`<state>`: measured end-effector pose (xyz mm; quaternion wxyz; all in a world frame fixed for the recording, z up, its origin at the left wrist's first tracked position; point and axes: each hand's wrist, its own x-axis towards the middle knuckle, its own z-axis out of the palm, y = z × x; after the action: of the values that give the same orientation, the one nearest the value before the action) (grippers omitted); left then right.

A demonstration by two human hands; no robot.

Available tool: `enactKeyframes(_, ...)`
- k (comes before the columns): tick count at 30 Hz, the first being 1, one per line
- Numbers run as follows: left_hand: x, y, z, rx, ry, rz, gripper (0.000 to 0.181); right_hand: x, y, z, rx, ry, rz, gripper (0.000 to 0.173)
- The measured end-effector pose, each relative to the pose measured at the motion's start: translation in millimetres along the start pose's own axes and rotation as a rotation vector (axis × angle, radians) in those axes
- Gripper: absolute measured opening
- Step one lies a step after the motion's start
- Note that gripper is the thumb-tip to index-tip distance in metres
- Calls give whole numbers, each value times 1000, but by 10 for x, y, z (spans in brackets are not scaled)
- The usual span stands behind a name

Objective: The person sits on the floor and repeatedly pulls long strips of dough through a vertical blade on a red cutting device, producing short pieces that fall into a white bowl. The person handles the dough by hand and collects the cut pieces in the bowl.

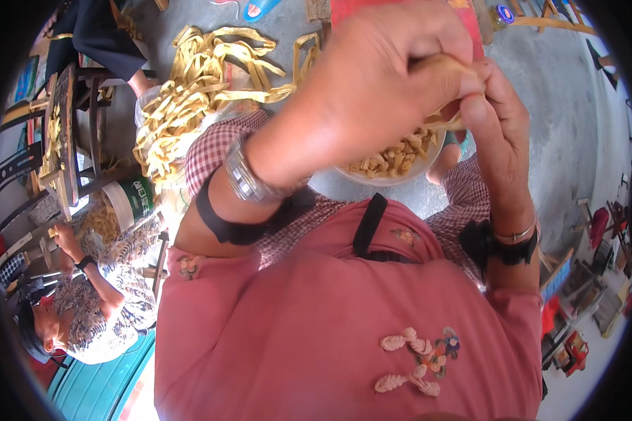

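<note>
My left hand (379, 79), a metal watch on its wrist, is raised in front of me with its fingers pinched on a yellowish strip (445, 122). Against its fingertips, my right hand (500, 126) pinches the same strip. Much of the strip is hidden by the fingers. Below the hands stands a round pale tub (387, 182), holding many short, folded or knotted yellow pieces (397, 158). Left of my knee lies a large heap of long, pliable yellow strips (189, 100). One strip runs from the heap toward my left forearm.
A red-topped bench or table (342, 13) stands ahead. At left, another person (100, 294) holds a small piece beside a tipped-looking bucket (131, 200) of yellow pieces. A wooden rack (66, 137) and a second person's leg (110, 42) are farther up. A lidded jar (501, 16) sits at upper right.
</note>
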<state>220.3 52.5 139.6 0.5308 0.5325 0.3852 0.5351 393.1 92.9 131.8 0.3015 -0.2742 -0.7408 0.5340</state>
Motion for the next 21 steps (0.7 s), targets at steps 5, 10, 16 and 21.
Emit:
enactKeyframes(5, 72, -6, -79, -405, -191, -122, 27, 6, 53, 35, 188, 85, 46, 39)
enactKeyframes(10, 60, -163, 67, 70, -109, 179, 27, -59, 271, -21, 508, 75, 139, 38)
enactKeyframes(16, 36, -284, 211, 668, 111, 267, 33, -104, 311, 35, 447, 48, 183, 36)
enactKeyframes(21, 60, -320, 190, 343, 171, 69, 38, -60, 229, 26, 301, 118, 195, 33)
